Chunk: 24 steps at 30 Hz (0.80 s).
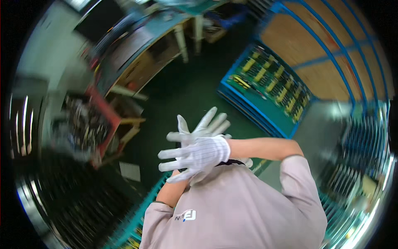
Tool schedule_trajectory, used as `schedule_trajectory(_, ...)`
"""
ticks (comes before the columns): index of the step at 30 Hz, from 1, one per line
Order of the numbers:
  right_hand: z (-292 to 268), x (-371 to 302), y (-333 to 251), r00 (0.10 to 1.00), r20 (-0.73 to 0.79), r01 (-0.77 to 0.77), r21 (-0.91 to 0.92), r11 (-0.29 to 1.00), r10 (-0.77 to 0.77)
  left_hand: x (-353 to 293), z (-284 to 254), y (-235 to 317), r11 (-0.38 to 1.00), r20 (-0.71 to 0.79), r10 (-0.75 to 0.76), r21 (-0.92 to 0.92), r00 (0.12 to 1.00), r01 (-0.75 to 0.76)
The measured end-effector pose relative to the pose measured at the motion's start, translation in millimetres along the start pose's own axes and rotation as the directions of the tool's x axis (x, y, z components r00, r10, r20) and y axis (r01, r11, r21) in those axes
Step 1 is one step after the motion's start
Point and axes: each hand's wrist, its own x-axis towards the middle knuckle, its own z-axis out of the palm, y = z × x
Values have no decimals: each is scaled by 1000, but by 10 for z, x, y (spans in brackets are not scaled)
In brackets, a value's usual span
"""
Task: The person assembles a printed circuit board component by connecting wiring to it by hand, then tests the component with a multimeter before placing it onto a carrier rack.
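White-gloved hands crossed in front of the body, seen from above. The right grip (198,155) lay over the left grip (208,129), the back of its striped glove (210,148) turned upward; the palm beneath appeared to rest on the other glove (203,133), although the contact itself was hidden. Both grips were spread, fingers fanned apart, and neither showed anything pinched between them. The gloves were therefore on the hands, at the point of crossing. The two long axes met at a marked angle: the right fingers pointed to the left, the left fingers forward and to the right, with the right grip the nearer to the camera. Forward and to the right, well apart from both, stood a blue-edged cart (277,118), its long side slanting from far left to near right; the left fingertips pointed toward it and lay nearer to it than the right ones. The cart carried rows of green circuit boards (272,85) with yellow parts, and a yellow-and-black tool (241,81) at their left. A cluttered desk (137,38) stood at the far left, blurred.
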Motion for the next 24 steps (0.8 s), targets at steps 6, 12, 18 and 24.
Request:
schedule_trajectory(6, -648, -348, 939, 996, -55, 71, -72, 995, -75, 1275, 314, 108, 635, 208, -127, 768, 970, -81)
schedule_trajectory(12, -1808, -654, 1618, 903, -77, -430, -102, 897, 423, 2842, 259, 289, -420, 516, -256, 702, 817, -575)
schedule_trajectory(18, -1762, -1280, 2376, 736, -164, -676, -241, 697, 657, 3731, 524, 421, -620, 478, -502, 382, 721, -685)
schedule_trajectory(24, -2062, -1541, 2703, 630, -250, -776, -210, 594, 735, 4333, 496, 219, -502, 541, -581, 351, 608, -791)
